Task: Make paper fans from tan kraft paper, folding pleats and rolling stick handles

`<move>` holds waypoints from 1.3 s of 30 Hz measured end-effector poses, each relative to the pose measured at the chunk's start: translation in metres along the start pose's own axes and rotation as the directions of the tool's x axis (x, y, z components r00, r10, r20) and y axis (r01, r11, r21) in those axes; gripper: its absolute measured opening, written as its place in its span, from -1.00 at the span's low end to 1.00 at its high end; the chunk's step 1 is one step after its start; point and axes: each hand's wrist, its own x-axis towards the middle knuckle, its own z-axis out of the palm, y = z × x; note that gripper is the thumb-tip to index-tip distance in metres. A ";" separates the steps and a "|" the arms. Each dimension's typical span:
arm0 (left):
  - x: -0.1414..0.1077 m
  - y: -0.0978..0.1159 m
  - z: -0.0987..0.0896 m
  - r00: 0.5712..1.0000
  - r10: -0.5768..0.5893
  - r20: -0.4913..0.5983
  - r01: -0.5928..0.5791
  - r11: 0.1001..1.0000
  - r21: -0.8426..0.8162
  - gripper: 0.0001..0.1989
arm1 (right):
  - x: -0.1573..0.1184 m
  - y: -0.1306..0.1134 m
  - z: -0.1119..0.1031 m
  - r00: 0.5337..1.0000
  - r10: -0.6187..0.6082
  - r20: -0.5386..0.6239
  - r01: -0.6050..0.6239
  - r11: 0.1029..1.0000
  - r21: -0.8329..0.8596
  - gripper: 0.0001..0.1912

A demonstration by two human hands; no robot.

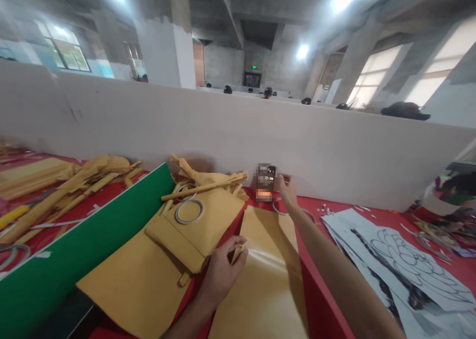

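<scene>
A long sheet of brown kraft paper (266, 289) lies before me on the red table. My left hand (225, 267) rests at its left edge, fingers curved and the thumb a little apart from the forefinger; nothing shows clearly between them. Farther off, my right hand (288, 187) is beside a phone (265, 182) leaning upright on the white partition. Its fingers are curled together, and what they may hold is too small to make out. Below my right wrist lies a ring of tape (279, 207), partly covered by the arm.
To the left are stacked brown sheets (223, 205) with a tape roll (189, 212) and rolled paper strips on top. A green board (111, 220) divides off more paper rolls. Drawings (420, 264) lie at right. A white partition (223, 135) closes the back.
</scene>
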 end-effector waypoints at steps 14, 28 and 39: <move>0.002 0.012 0.008 0.999 -0.043 -0.001 0.040 0.936 -0.351 -0.45 | -0.214 -0.058 -0.107 0.690 -0.236 0.684 0.484 0.853 -0.194 -0.74; 0.001 0.004 0.008 0.984 -0.011 0.177 0.044 0.982 -0.183 -0.49 | -0.225 -0.030 -0.103 0.739 -0.188 0.647 0.454 0.848 -0.272 -0.80; -0.003 0.004 0.006 0.993 0.088 0.079 -0.093 0.994 0.060 -0.82 | -0.227 -0.041 -0.100 0.761 -0.235 0.605 0.478 0.833 -0.278 -0.81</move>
